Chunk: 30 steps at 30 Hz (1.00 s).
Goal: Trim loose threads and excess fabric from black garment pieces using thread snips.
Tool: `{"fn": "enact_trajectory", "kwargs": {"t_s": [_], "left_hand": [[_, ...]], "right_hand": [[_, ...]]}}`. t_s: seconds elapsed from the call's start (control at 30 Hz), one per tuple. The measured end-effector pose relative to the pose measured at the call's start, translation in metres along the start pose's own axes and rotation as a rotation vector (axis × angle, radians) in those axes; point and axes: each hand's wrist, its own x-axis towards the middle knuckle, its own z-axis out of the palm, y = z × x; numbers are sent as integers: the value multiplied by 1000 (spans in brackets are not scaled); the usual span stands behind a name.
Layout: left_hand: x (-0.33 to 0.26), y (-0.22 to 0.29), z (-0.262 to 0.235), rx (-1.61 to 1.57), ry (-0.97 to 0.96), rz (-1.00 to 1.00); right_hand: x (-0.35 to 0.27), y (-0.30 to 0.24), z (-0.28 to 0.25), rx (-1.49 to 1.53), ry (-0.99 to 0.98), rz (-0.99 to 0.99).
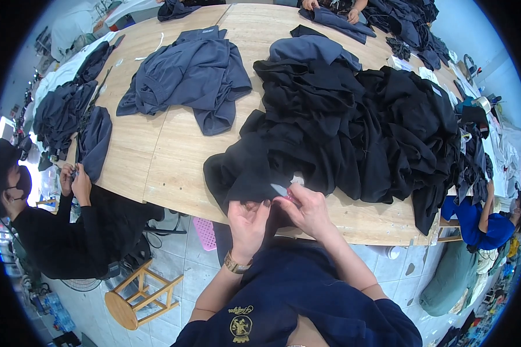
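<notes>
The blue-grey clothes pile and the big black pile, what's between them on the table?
In the head view, only bare wooden table shows between the blue-grey pile and the black pile.

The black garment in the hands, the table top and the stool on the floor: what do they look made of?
Black garment: soft matte cloth, likely knit, since it folds and slumps. Table top: pale wood or wood-look laminate, with visible grain and board seams. Stool: light bare wood, round seat, square rails. The left hand and right hand pinch the cloth; the right holds a small pale tool.
</notes>
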Motion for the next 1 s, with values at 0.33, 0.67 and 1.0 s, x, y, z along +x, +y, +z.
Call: {"fn": "enact_trajectory", "kwargs": {"t_s": [0.33, 0.67, 1.0], "left_hand": [[-6, -9, -13, -250, -29, -120], [1, 1, -6, -277, -30, -74], [5, -2, -7, -218, 9, -51]], "right_hand": [[7, -9, 7, 319, 83, -38], [-1, -8, 10, 765, 242, 311], [-11, 0, 3, 237, 116, 110]]}}
